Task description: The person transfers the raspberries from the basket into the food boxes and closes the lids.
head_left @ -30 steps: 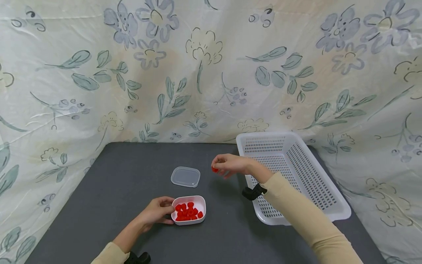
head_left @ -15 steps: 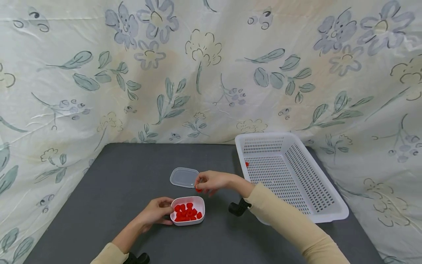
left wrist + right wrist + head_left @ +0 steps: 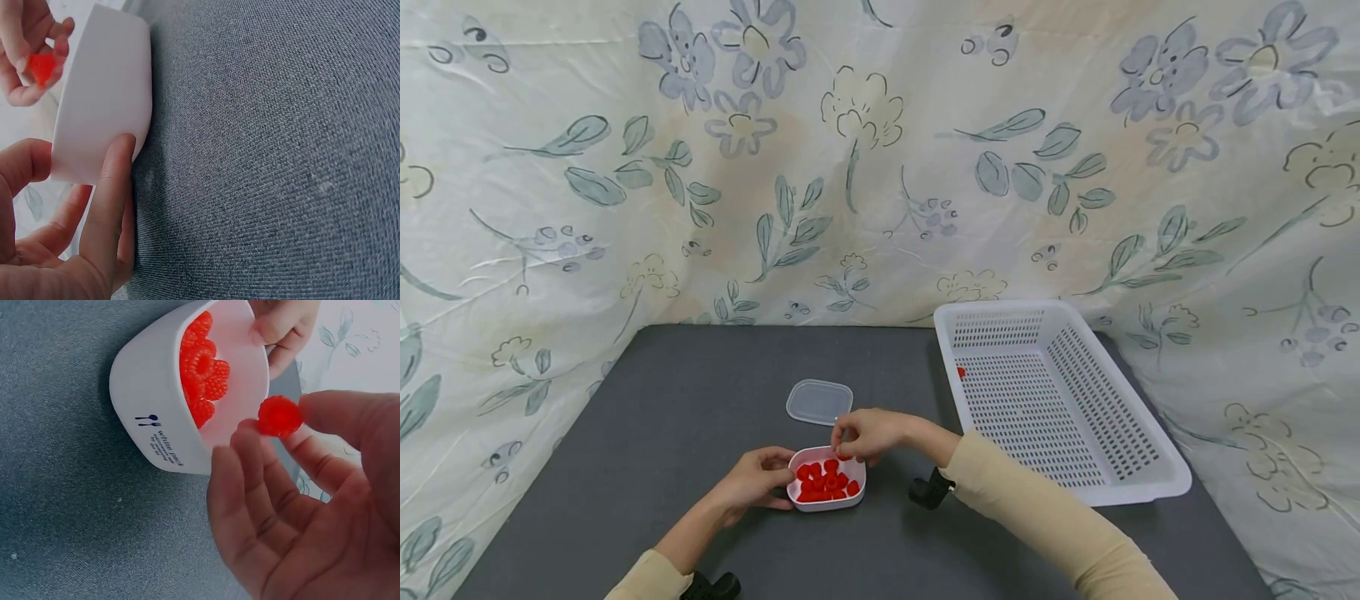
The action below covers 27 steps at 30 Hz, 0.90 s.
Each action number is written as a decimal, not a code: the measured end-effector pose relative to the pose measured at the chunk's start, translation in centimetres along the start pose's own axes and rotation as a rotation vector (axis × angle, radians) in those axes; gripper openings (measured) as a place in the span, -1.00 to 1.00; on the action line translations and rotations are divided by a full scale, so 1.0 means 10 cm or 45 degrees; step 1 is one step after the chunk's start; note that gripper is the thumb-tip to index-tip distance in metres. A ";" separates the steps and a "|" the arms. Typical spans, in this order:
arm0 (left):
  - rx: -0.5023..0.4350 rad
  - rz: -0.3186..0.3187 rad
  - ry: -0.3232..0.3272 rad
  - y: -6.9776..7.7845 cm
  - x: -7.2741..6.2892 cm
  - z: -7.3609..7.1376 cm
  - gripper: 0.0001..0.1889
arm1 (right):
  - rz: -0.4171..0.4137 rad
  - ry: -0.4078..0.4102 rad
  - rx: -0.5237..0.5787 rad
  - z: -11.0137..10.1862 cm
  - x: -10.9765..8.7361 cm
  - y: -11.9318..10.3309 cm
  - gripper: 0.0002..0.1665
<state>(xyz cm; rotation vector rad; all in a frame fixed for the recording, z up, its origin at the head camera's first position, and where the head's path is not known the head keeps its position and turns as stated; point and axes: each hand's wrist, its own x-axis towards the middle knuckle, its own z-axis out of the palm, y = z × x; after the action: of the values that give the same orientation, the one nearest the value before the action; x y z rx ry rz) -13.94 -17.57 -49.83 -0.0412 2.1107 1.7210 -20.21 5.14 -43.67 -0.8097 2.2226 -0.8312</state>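
Note:
My left hand (image 3: 754, 483) grips the left end of a small white plastic container (image 3: 145, 394), its thumb over the rim and other fingers on the outer wall. Several red raspberries (image 3: 828, 483) lie inside it. My right hand (image 3: 874, 433) is over the container's back right corner, pinching one raspberry (image 3: 279, 417) between thumb and fingertips. That raspberry also shows red in the left wrist view, beyond the container wall. The container stands on the dark table. Printed on its side, seen in the right wrist view, are a spoon and fork mark and the words "white pack".
A translucent lid (image 3: 818, 402) lies flat just behind the container. To the right stands a large white perforated basket (image 3: 1116, 404), with a small red piece (image 3: 961, 372) at its left side. A floral cloth (image 3: 880, 167) hangs behind the dark grey table (image 3: 715, 392).
My right hand has moved left and toward me, from beside the basket to the container, carrying the raspberry. The left hand keeps its place on the container.

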 end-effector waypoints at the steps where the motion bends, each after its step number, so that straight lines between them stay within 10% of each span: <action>1: 0.000 0.000 0.000 0.00 0.00 0.00 -0.53 | 0.001 0.006 -0.033 0.01 0.00 0.00 -0.86; 12: -0.009 0.005 -0.004 0.01 0.00 -0.01 -0.54 | -0.065 0.042 -0.206 -0.07 -0.05 -0.04 -0.77; 27: -0.001 0.001 0.016 0.00 -0.01 0.00 -0.53 | -0.190 0.486 -0.242 -0.76 -0.26 0.06 -0.74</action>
<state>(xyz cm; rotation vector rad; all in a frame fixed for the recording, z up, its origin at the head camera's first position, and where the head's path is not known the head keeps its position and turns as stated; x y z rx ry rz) -13.87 -17.57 -49.80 -0.0514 2.1189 1.7268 -24.25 9.97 -38.60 -0.9828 2.6336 -0.9165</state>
